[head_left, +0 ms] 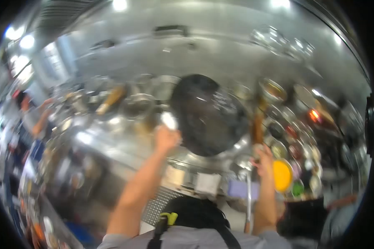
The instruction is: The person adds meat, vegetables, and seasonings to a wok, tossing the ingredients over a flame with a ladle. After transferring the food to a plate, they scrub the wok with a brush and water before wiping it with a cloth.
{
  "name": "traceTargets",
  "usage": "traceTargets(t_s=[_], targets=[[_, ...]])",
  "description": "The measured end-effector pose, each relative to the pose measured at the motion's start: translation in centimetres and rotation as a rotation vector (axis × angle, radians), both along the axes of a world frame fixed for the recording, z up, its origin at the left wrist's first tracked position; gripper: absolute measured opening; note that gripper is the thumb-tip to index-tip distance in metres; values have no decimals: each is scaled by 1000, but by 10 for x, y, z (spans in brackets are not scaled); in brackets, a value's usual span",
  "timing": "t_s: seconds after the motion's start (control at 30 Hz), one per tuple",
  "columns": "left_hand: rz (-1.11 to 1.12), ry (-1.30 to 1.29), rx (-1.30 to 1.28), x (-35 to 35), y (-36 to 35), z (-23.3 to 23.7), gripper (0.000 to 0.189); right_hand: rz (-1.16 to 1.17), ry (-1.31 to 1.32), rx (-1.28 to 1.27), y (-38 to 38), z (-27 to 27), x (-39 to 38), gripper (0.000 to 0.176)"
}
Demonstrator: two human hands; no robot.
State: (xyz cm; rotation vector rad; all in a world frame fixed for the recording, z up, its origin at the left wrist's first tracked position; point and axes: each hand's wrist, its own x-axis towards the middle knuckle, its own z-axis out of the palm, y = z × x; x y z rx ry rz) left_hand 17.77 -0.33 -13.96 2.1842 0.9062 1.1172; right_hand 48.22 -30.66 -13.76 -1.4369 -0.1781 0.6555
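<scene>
A large dark wok (207, 120) sits on the steel stove in the middle of the view. At its left edge, my left hand (168, 139) is closed around something I cannot make out, with a bright white patch just above the fingers. My right hand (262, 159) is to the lower right of the wok, its fingers curled near the end of a long brown handle-like object (257, 126). A metal ladle (249, 186) hangs or lies beside that hand, its shaft pointing down. Blur hides what the right fingers hold.
Many small bowls of ingredients (296, 149) stand at the right, with a yellow container (282, 175) nearest my right forearm. Folded cloths (243, 189) lie along the front edge. Pots (138, 106) stand left of the wok. Another person (31, 114) is at the far left.
</scene>
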Motion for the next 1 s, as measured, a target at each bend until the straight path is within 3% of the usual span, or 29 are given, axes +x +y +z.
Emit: traceTargets(t_s=[0.03, 0.07, 0.1, 0.13, 0.17, 0.27, 0.6, 0.7, 0.83, 1.0], targets=[[92, -89, 69, 7, -8, 5, 30, 6, 9, -5, 4, 2, 3, 68], [248, 148, -125, 5, -26, 36, 34, 127, 12, 60, 5, -13, 21, 68], [179, 195, -96, 4, -17, 23, 42, 143, 24, 7, 10, -8, 28, 65], [296, 244, -82, 12, -18, 23, 50, 69, -14, 7, 23, -12, 32, 65], [270, 160, -53, 17, -17, 18, 53, 121, -84, -111, 29, -3, 36, 63], [314, 187, -216, 22, -33, 54, 46, 154, -135, -116, 61, -5, 53, 63], [217, 163, -72, 43, -74, 97, 48, 97, -147, -186, 133, -38, 85, 65], [147, 131, 52, 49, -98, 101, 63, 54, -172, -85, 130, -51, 76, 62], [53, 92, 166, 52, -134, 93, 86, -80, -135, -134, 115, -61, 61, 53], [40, 95, 306, 55, -161, 78, 85, 0, -157, -37, 103, -83, 63, 49]])
